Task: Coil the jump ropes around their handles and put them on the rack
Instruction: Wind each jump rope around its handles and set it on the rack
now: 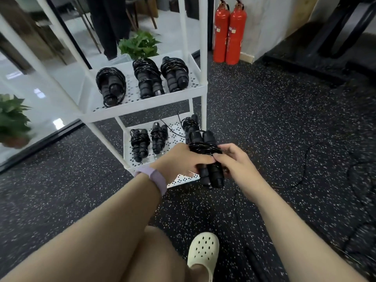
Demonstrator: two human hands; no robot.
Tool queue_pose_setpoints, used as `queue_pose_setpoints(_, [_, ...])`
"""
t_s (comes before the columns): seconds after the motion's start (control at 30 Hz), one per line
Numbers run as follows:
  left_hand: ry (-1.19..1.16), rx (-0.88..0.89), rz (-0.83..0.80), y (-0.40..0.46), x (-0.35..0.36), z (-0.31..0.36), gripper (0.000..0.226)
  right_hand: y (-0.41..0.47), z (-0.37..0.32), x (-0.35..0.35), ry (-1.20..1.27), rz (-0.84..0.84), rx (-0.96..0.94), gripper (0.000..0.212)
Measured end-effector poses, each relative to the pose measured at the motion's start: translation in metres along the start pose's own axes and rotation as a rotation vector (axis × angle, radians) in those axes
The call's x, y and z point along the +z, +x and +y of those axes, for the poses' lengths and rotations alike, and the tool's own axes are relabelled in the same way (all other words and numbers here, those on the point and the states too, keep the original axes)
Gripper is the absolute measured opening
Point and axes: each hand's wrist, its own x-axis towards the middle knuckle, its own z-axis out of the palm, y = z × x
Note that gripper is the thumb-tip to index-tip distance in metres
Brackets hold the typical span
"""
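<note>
While both hands meet over the near right corner of the rack's lower shelf (140, 162), they share one coiled jump rope (205, 148), its two black handles side by side and pointing down toward the floor. The left hand (183, 159), with a lilac band (155, 178) on its wrist, curls its fingers round the bundle from the left; the right hand (234, 159) pinches the black cord at the wrapped middle, fingertips touching those of the left. The bundle hangs just above the shelf's near right corner, not lying on it as far as the head view shows.

Three wound ropes lie on that lower shelf: one at the left edge (139, 144), one just beside it (159, 137), one at the far right corner (190, 124) with a loose end trailing. The upper shelf (142, 104) carries three more bundles in a row along its width (110, 86), (147, 78), (175, 74).

On the speckled floor (264, 119) to the right, a loose black rope (305, 159) curves about. Two red fire extinguishers (228, 33) stand by the wall behind the rack, green plants (139, 44) sit beyond it, and a pale clog (203, 253) shows at the bottom.
</note>
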Motion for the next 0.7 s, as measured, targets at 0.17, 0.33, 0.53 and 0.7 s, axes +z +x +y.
queue_pose_setpoints(0.17, [-0.041, -0.118, -0.169, -0.006, 0.005, -0.039, 0.025, -0.014, 0.025, 0.013, 0.045, -0.064, 0.172, 0.008])
queue_pose_setpoints(0.33, [-0.32, -0.166, -0.207, 0.007, 0.031, -0.109, 0.03, -0.014, 0.078, 0.026, -0.02, -0.098, 0.342, 0.021])
queue_pose_setpoints(0.53, [-0.571, -0.217, -0.093, 0.069, 0.067, -0.167, 0.027, 0.028, 0.133, 0.032, -0.149, -0.073, 0.361, 0.055])
queue_pose_setpoints(0.7, [-0.544, -0.285, 0.078, 0.165, 0.063, -0.196, 0.038, 0.066, 0.168, 0.026, -0.316, -0.123, 0.341, 0.054])
